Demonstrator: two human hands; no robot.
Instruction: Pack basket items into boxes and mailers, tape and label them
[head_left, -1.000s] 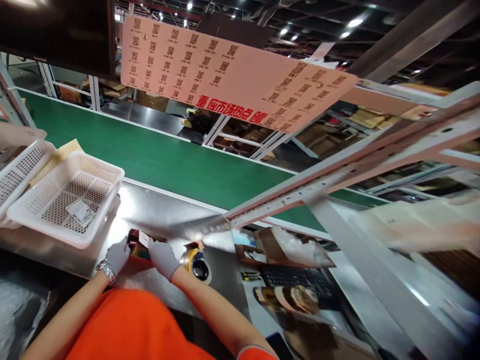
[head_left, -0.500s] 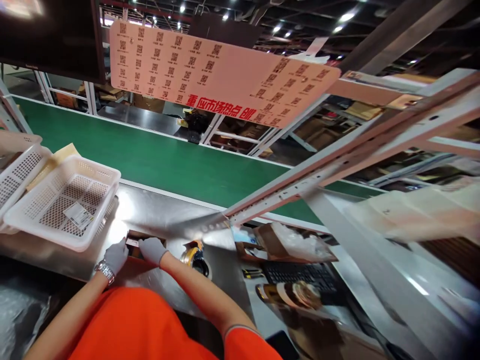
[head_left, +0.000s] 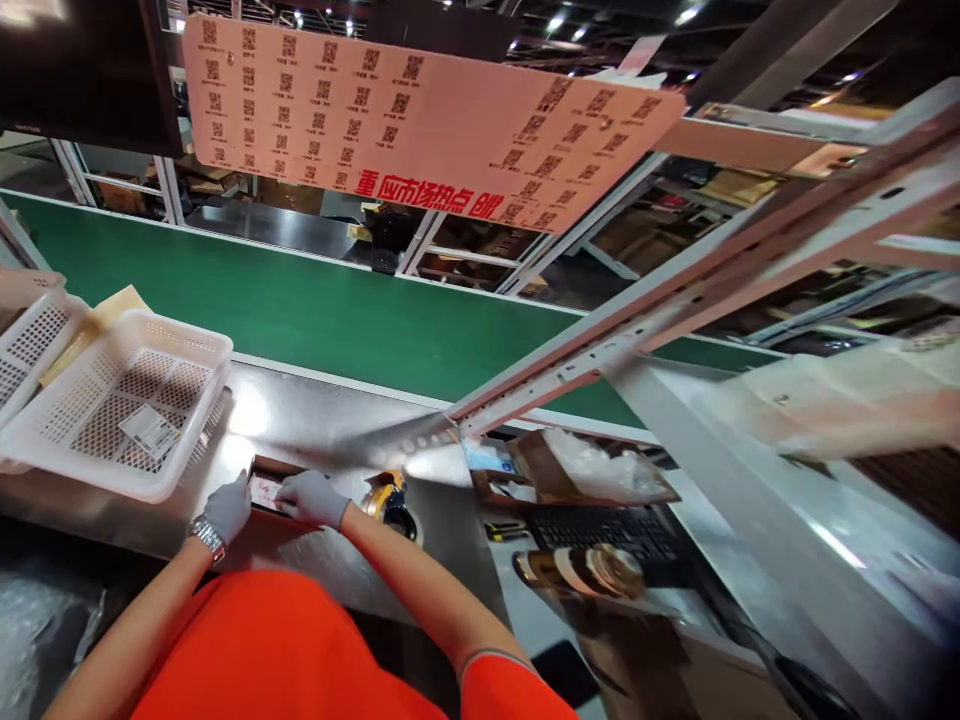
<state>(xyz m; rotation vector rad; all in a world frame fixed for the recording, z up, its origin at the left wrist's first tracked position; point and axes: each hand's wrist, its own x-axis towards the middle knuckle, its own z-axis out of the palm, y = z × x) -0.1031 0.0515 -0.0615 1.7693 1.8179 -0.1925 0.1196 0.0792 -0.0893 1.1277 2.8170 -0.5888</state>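
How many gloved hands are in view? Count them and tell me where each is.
2: the left hand, at the left end of the small box; and the right hand, over the box's right part.

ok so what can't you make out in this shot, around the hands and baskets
All in the head view:
- Inside of the box: partly hidden by the right hand.
- Markings on the pale item between the hands: too small to read, partly covered by that hand.
- Label in the front white basket: print too small.
- Second basket: cut off by the left edge.
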